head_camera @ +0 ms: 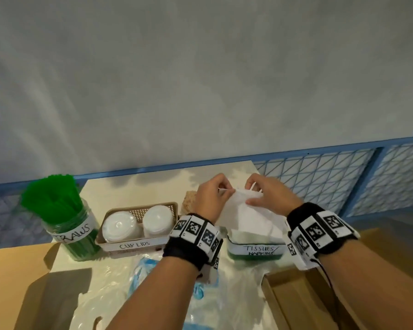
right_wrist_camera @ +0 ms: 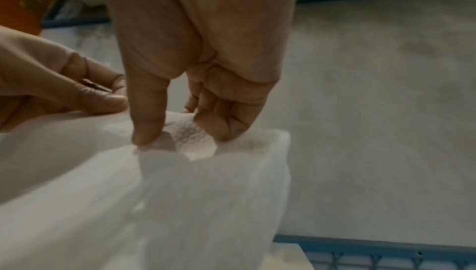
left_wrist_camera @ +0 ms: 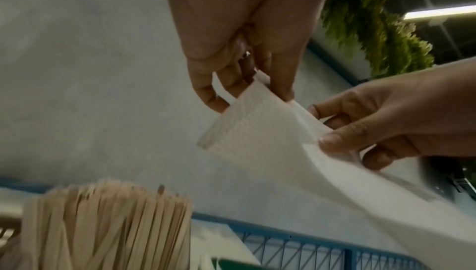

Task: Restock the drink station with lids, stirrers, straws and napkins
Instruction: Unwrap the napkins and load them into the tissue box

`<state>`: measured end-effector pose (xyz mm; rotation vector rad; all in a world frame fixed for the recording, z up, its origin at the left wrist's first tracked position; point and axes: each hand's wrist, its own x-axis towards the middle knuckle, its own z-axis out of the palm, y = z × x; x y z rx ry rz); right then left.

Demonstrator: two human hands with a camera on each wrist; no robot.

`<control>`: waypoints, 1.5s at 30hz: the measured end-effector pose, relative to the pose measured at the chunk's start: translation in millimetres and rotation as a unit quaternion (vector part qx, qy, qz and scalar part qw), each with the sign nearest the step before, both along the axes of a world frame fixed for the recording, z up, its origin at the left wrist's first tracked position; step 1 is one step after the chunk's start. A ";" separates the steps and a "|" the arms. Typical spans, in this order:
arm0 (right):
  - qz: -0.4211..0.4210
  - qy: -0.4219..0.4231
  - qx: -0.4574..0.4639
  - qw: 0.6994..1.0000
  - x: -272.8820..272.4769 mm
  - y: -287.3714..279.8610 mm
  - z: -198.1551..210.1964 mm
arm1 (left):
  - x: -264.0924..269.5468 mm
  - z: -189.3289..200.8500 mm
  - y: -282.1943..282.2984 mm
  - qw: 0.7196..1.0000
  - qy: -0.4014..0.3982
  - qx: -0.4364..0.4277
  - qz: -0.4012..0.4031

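Note:
Both hands hold a white napkin stack (head_camera: 242,208) above the green container (head_camera: 255,253) labelled "TISSUES/NAPKINS". My left hand (head_camera: 215,194) pinches the stack's top left edge, and my right hand (head_camera: 260,194) pinches the top right. In the left wrist view the left hand (left_wrist_camera: 247,89) pinches a napkin corner (left_wrist_camera: 247,128) while the right hand (left_wrist_camera: 360,132) grips its other side. In the right wrist view the right hand (right_wrist_camera: 180,132) pinches into the napkin stack (right_wrist_camera: 154,183). Wooden stirrers (left_wrist_camera: 108,223) stand behind the left hand.
A jar of green straws (head_camera: 57,210) stands at the left. Next to it a beige basket (head_camera: 138,244) labelled "CUP LIDS" holds white lids (head_camera: 119,227). Plastic wrapping (head_camera: 177,294) lies in front. Cardboard boxes (head_camera: 308,298) flank the table; a blue mesh fence (head_camera: 332,177) runs behind.

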<state>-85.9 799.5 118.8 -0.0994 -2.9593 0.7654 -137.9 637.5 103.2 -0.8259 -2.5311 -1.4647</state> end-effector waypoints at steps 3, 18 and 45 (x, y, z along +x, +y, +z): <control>-0.016 -0.005 0.014 1.000 -3.2 26.0 -15.4 | -8.2 -24.0 15.8 0.998 -0.015 -0.017 0.053; 0.004 -0.057 0.074 0.996 -23.5 62.6 -103.7 | -31.6 -93.0 57.3 0.987 -0.121 -0.090 0.055; 0.042 -0.001 0.011 0.999 -26.5 46.9 -101.3 | -25.7 -103.6 41.7 0.974 -0.172 -0.122 -0.083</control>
